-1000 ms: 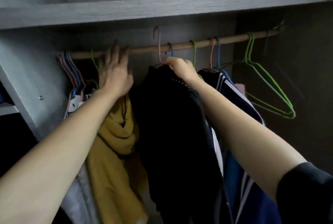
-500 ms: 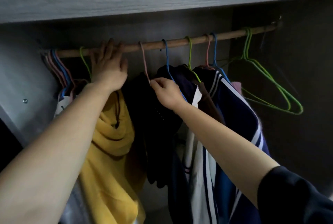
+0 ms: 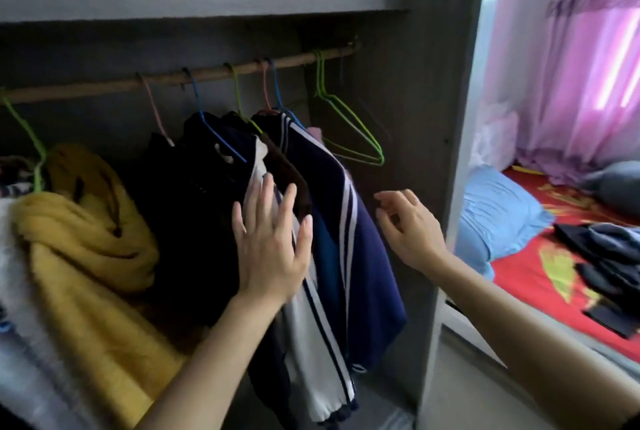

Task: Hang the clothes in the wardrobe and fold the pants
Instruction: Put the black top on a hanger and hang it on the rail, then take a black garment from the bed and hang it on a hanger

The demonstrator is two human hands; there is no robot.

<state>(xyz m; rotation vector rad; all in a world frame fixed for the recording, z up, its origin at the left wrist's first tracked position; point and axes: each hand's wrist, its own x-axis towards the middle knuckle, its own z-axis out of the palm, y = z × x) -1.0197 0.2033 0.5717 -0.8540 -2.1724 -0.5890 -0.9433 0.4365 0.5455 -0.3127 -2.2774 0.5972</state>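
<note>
1 left hand (image 3: 272, 249), flat on hung clothes (image 3: 360, 256)

Wooden rail (image 3: 104, 88) above left hand (image 3: 273, 249) carries yellow garment (image 3: 86, 221), black garment (image 3: 194, 204), navy striped jacket (image 3: 346, 239) and bare green hangers (image 3: 380, 156); red-sheeted bed (image 3: 519, 277), right of right hand (image 3: 408, 225), bears blue pillow (image 3: 498, 218) and dark clothes (image 3: 613, 253).

the grey wardrobe (image 3: 433, 118) stands open, a wooden rail (image 3: 104, 88) running under its shelf. on the rail hang, left to right, a yellow garment (image 3: 79, 232), a black garment (image 3: 194, 221), a white top with dark stripes (image 3: 311, 343) and a navy jacket with white stripes (image 3: 360, 256), then empty green hangers (image 3: 349, 131) at the right end. dark clothes (image 3: 606, 256) lie crumpled on the red bed (image 3: 519, 277), far right.
</note>
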